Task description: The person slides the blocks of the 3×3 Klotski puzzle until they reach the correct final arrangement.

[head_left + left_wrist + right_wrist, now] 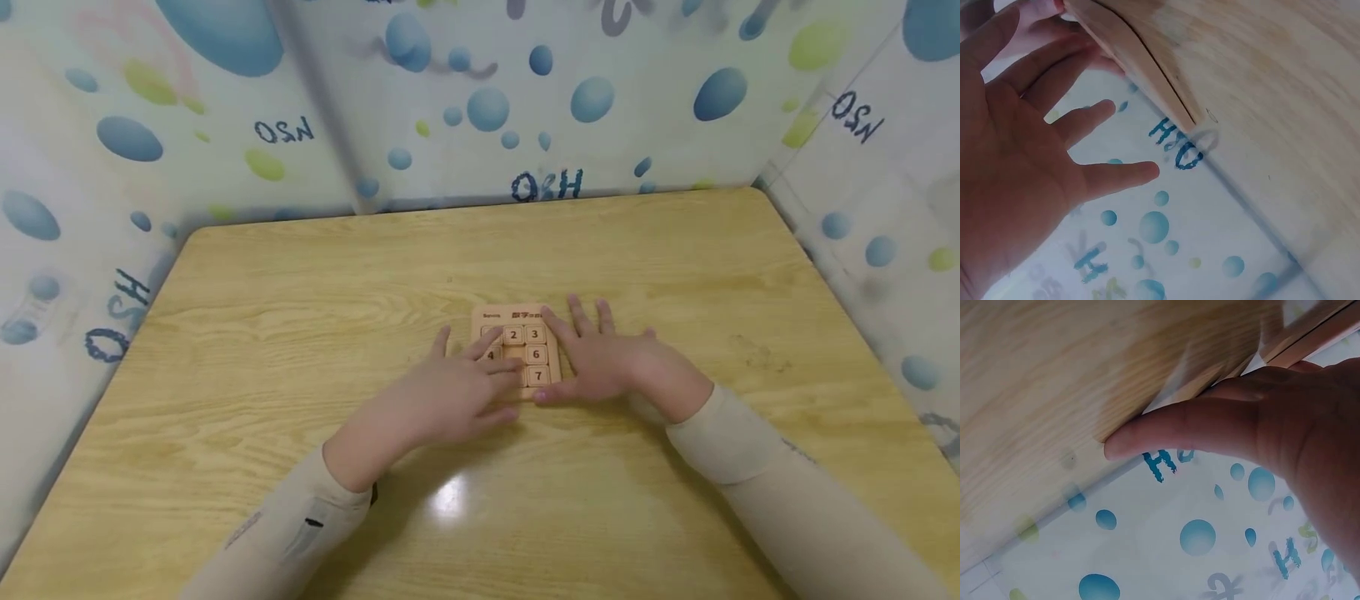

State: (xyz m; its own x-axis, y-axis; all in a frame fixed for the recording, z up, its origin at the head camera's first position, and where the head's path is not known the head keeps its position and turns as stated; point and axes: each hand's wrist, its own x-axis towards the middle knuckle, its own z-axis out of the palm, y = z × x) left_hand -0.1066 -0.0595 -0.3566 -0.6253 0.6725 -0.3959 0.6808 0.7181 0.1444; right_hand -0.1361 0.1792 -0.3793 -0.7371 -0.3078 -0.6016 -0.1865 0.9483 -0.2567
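A wooden number sliding puzzle (553, 368) lies flat on the table, with tiles 2 (513, 335), 3 (535, 334), 6 (536, 355) and 7 (537, 376) showing. Over its left side spreads my left hand (450, 398), fingers extended; one fingertip reaches the middle of the grid, and other tiles are partly hidden under it. My right hand (606, 360) lies along the right edge, index fingertip at the top corner and thumb at the bottom corner, remaining fingers straight. The left wrist view shows the puzzle's side edge (1147, 69) beyond the spread fingers.
The wood-grain table (300, 333) extends on every side of the puzzle. Behind it and at both sides stand walls (450, 67) patterned with blue and green drops. Long light sleeves cover both forearms.
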